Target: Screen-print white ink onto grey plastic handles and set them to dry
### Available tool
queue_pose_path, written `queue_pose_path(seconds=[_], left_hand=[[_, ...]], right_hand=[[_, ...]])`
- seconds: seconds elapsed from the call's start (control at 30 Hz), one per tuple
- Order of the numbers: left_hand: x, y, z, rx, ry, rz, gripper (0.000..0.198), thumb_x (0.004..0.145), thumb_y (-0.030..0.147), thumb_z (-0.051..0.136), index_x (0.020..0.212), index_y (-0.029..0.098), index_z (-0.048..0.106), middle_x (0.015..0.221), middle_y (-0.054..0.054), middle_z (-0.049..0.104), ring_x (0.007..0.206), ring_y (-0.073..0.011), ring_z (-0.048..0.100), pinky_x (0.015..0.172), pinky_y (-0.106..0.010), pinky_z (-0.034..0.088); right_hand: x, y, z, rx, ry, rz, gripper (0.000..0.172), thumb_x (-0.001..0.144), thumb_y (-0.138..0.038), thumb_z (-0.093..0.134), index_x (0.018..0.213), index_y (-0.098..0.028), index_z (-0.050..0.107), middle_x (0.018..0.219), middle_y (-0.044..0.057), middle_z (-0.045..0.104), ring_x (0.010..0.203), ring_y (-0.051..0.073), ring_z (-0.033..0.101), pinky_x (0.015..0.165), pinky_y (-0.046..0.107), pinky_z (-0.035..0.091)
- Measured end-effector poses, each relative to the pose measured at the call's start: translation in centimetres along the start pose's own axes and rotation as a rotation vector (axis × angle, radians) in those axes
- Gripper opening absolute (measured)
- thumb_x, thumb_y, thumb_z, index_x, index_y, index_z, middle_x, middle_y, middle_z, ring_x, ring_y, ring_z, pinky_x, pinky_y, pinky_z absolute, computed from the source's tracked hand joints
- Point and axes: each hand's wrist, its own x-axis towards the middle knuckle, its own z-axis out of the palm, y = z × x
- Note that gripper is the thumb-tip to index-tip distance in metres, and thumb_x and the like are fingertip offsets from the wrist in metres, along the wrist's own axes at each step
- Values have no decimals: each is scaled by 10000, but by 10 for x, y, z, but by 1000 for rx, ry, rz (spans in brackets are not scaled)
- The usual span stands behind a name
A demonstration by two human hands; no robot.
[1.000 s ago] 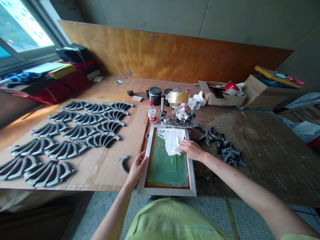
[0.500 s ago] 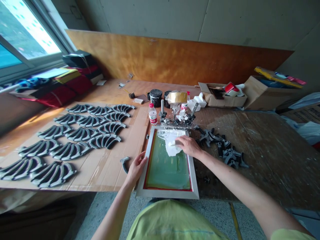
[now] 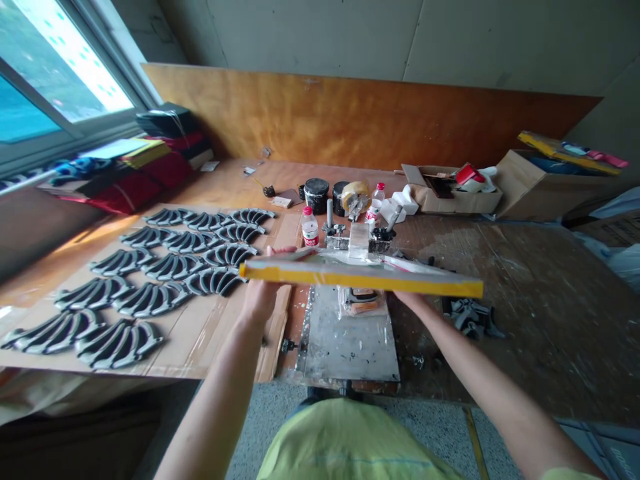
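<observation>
A screen printing frame (image 3: 360, 277) is tilted up, its yellow-taped front edge facing me above the metal base plate (image 3: 350, 350). My left hand (image 3: 263, 293) grips its left end, with fingers showing over the top. Behind the right part of the frame, my right hand (image 3: 407, 298) is mostly hidden, so its fingers and anything in them cannot be made out. Under the raised frame, a dark curved part (image 3: 363, 295) sits in a taped holder on the plate. A pale block (image 3: 359, 240) stands up behind the frame edge, near the metal clamps (image 3: 385, 237).
Rows of grey curved parts (image 3: 143, 297) lie on cardboard (image 3: 210, 333) at left. More dark parts (image 3: 470, 319) are piled at right. A red-capped bottle (image 3: 310, 230), black tubs (image 3: 317, 195), a tape roll (image 3: 356, 198) and an open carton (image 3: 450, 193) stand behind.
The frame has swung from lying flat to tilted up, uncovering the plate and the part beneath. My left hand has risen with it; my right hand has gone from the white ink to behind the frame.
</observation>
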Motion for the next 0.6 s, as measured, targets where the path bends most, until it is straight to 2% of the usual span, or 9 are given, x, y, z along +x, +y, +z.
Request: queue_pose_path(seconds=[0.13,0.23,0.3,0.37,0.43,0.5,0.53,0.57,0.6], left_hand=[[20,14,14,-35,-12,39,519,807,657,550,948,166,637,849,-67,699,723,-147,633,574,-222,494],[1,-6,23,-37,95,-3,540,800,657,562,1070,191,594,864,-48,698,715,-142,635,569,-218,493],[-27,-36,32,25,51,-234,626,769,690,573,1117,169,591,887,-86,714,720,-176,658,544,-239,497],[-59,-72,40,86,-160,-601,711,731,747,562,1111,149,615,966,-165,728,792,-254,695,529,-289,514],[-86,-103,44,21,-185,-737,655,740,739,557,1066,175,627,1033,-174,724,915,-286,702,588,-318,544],[-99,-123,33,-21,-113,-757,569,735,704,587,963,186,641,992,-155,735,936,-282,705,625,-320,553],[-99,-131,19,-1,-62,-748,544,727,694,593,905,183,644,946,-148,741,901,-275,712,623,-315,551],[-97,-136,1,54,-8,-733,536,723,695,585,859,180,647,900,-143,746,851,-268,718,611,-315,549],[-93,-142,-22,144,51,-701,548,731,708,551,819,175,649,860,-141,748,788,-259,718,591,-315,543]], right_hand=[[-36,-12,32,-100,-166,-155,379,804,-337,719,1157,-232,629,1004,59,675,983,239,593,837,347,457],[-46,-35,35,-156,-194,-191,165,842,-275,689,999,-229,674,994,54,648,1012,231,561,887,359,435],[-56,-57,34,-136,-133,-209,94,860,-278,673,928,-213,676,941,55,633,959,220,554,868,353,443],[-72,-83,38,-122,-65,-297,103,882,-296,646,927,-209,676,905,58,624,920,217,543,844,354,452],[-87,-100,46,-102,-93,-496,128,906,-313,610,962,-224,682,869,52,624,902,213,543,845,359,456],[-91,-95,49,-60,-160,-648,165,916,-327,599,1032,-247,684,875,38,644,903,201,562,856,355,465],[-89,-81,45,-53,-172,-633,176,921,-317,593,1057,-253,684,889,34,656,902,192,575,852,345,473],[-83,-61,38,-73,-164,-542,179,925,-304,588,1063,-250,688,908,36,666,898,185,588,839,333,482],[-75,-36,27,-123,-145,-377,167,936,-268,565,1030,-241,702,918,42,674,886,175,599,813,314,490]])
